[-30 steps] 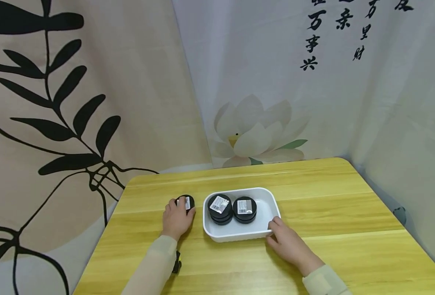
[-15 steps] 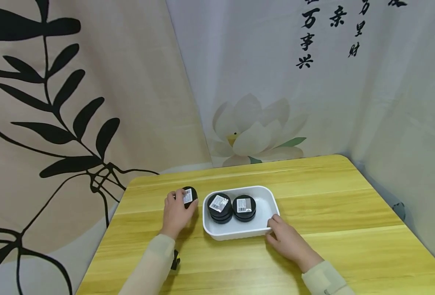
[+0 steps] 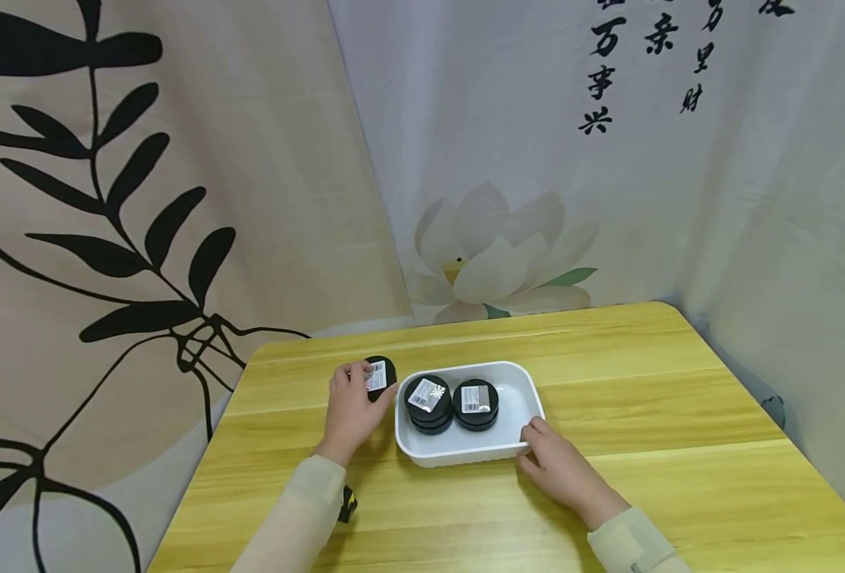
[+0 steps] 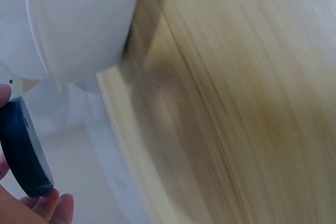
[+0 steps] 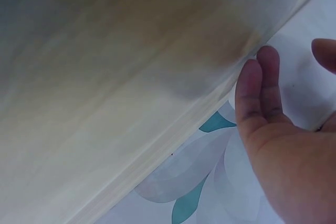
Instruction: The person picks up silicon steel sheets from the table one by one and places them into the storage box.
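My left hand [image 3: 351, 414] grips a flat, round black container [image 3: 380, 377] with a white barcode label, tilted and held above the table just left of the tray. The left wrist view shows this disc [image 4: 23, 148] edge-on between fingers and thumb. A white rectangular tray [image 3: 526, 398] holds a stack of similar black discs [image 3: 428, 402] on its left, with another stack [image 3: 476, 403] beside it. At the tray's near right corner, my right hand [image 3: 562, 469] holds the rim. In the right wrist view, two fingers [image 5: 257, 87] and part of the thumb show at the white wall.
The tray stands on a yellow wood-grain table [image 3: 644, 382]. Behind it hangs a pale curtain [image 3: 286, 199] with plant, lotus and writing prints. A small black-and-yellow item [image 3: 348, 504] sits by the left wrist.
My left hand has lifted the black container off the table and carried it right, towards the tray. The right hand stays at the tray's corner.
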